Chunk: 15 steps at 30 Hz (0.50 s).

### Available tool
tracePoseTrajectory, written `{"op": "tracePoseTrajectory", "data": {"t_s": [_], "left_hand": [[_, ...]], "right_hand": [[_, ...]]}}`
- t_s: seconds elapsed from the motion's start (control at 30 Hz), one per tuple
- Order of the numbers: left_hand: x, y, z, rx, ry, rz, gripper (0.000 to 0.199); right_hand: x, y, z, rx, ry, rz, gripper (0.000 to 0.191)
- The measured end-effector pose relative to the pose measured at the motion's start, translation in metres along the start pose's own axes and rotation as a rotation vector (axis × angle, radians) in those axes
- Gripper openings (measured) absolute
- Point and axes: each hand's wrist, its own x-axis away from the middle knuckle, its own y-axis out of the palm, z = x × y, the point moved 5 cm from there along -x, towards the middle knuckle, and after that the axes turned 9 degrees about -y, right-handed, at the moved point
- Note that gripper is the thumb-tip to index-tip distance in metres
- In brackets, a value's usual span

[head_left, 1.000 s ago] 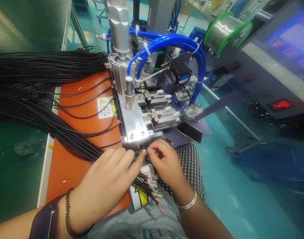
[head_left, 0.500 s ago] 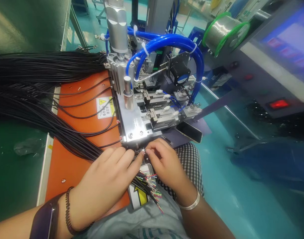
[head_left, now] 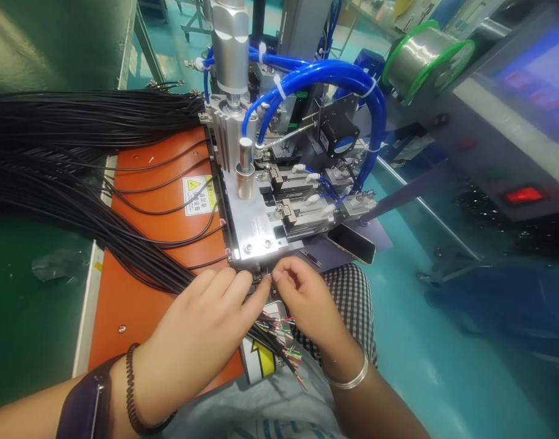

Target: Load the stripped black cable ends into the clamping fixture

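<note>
A: Taking the metal plate (head_left: pixel 254 228) as landmark, where is the left hand (head_left: pixel 206 329)?
B: In front of the plate, toward its left, and the right hand (head_left: pixel 309 299) is in front toward its right. They nearly meet just beside the near edge.
A: How do the fingers stand?
B: On the left they are curled, with one digit stretched toward the right hand. On the right, thumb and forefinger are close together. A tiny bright piece (head_left: pixel 269 275) shows where they meet; I can't tell what it is, or which fingers have hold of it.
A: And the black cable bundle (head_left: pixel 146 253)?
B: It slants from left of the plate, over the orange board (head_left: pixel 165 311), and passes beneath the left hand. I can't tell whether the palm grips it. Coloured wire ends (head_left: pixel 292 352) fan out in front of the plate, close to the body.
A: Anything around?
B: A phone (head_left: pixel 353 242) lies right of the plate, blue hoses (head_left: pixel 334 70) loop behind it, and a green-rimmed spool (head_left: pixel 426 58) sits farther back, to its right.
</note>
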Motion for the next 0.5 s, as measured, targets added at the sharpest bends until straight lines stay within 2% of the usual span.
{"op": "tracePoseTrajectory", "data": {"t_s": [0.1,0.23,0.3,0.4,0.5], "left_hand": [[0.0,0.0,0.0,0.005,0.004,-0.001,0.053],[-0.003,0.0,-0.001,0.032,-0.008,-0.065,0.056],[-0.003,0.0,-0.001,0.048,-0.015,-0.093,0.058],[-0.001,0.0,-0.002,0.056,-0.021,-0.084,0.058],[0.004,0.0,-0.003,0.083,-0.007,0.003,0.049]], "right_hand": [[-0.001,0.0,0.004,-0.015,0.045,-0.013,0.009],[-0.005,0.006,0.017,-0.232,0.193,-0.093,0.011],[-0.006,0.008,0.021,-0.289,0.219,-0.13,0.013],[-0.006,0.006,0.022,-0.238,0.175,-0.103,0.011],[-0.005,-0.001,0.013,-0.1,0.03,-0.033,0.006]]}}
